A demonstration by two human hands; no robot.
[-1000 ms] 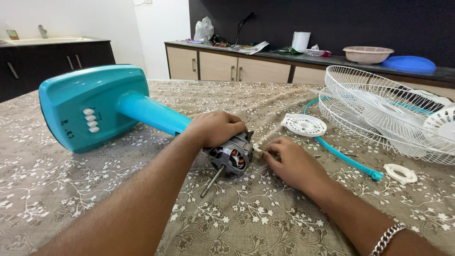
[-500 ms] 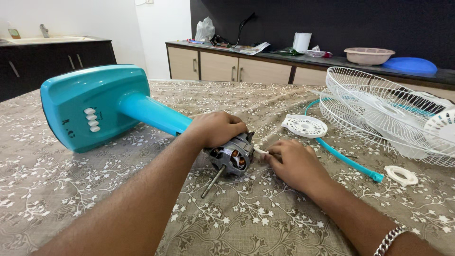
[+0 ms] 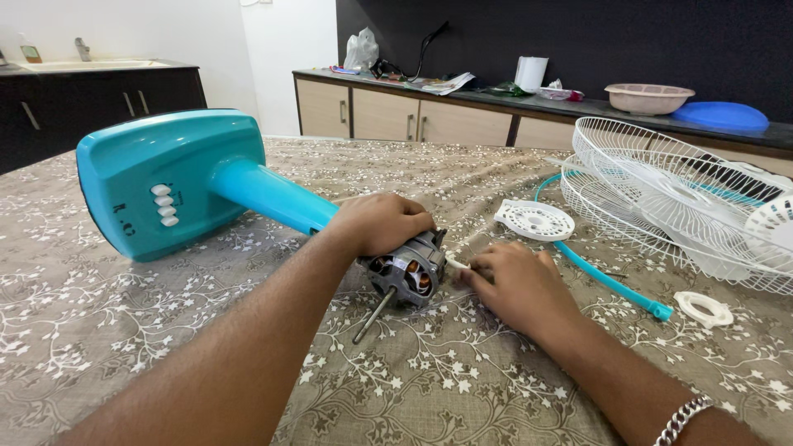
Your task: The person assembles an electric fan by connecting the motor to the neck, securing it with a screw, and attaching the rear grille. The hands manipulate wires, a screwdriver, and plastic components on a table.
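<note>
A teal table-fan stand (image 3: 178, 177) lies on its side on the patterned tablecloth (image 3: 124, 330), its neck pointing toward me. At the end of the neck sits the bare fan motor (image 3: 406, 277), copper windings showing and a metal shaft (image 3: 372, 316) sticking out toward me. My left hand (image 3: 378, 223) is closed over the top of the motor. My right hand (image 3: 516, 285) is just right of the motor, with its fingertips pinching a small white piece (image 3: 457, 263) at the motor's side.
Two white wire fan grilles (image 3: 661, 190) lie at the right, with a white round plastic cover (image 3: 534, 220), a teal ring strip (image 3: 607, 281) and a white locking ring (image 3: 703, 308) nearby. Counters with a basin, a paper roll and clutter line the back wall.
My right hand has closed in on the motor's side and now pinches the small white piece. My left hand stays on the motor. The view has shifted slightly.
</note>
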